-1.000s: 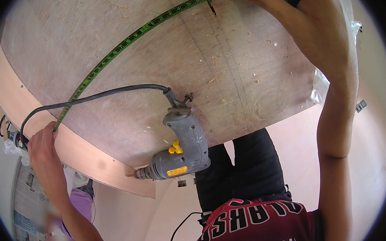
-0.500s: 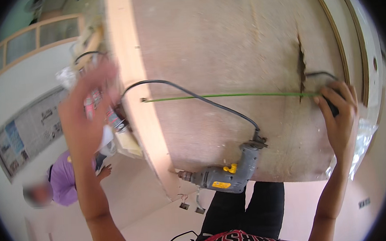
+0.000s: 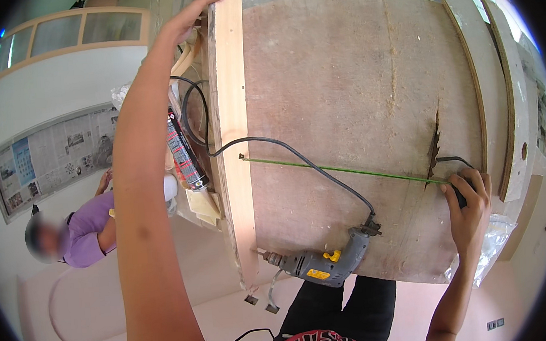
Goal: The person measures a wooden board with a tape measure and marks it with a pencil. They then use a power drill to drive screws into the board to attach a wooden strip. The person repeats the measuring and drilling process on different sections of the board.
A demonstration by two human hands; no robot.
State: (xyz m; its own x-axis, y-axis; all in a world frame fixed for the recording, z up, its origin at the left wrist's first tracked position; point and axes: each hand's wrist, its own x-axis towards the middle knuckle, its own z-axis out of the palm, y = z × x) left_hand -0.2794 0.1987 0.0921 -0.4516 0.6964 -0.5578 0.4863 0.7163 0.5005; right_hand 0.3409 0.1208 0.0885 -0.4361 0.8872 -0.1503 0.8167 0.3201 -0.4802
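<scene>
My right hand (image 3: 471, 198) grips a dark tape measure (image 3: 458, 190) at the right of the plywood board (image 3: 342, 70). Its thin green blade (image 3: 342, 169) runs left across the board, its end hook resting on the pale wooden strip (image 3: 233, 103). Far up that strip, my left hand (image 3: 198, 12) reaches over it with fingers stretched out; the thumb is hard to make out. A grey power drill (image 3: 330, 261) with yellow parts lies on the board's near edge, bit toward the strip. Its black cord (image 3: 284, 145) crosses over the blade.
A jagged slit (image 3: 434, 143) cuts the board near my right hand. Left of the strip lie a black-and-red canister (image 3: 186, 152) and wood scraps. Clear plastic wrap (image 3: 496, 243) hangs at the right corner. A person in purple (image 3: 90, 231) is at the left.
My left hand has moved away, up to the far end of the strip. My right hand keeps the tape measure at the right. The whole view has shifted.
</scene>
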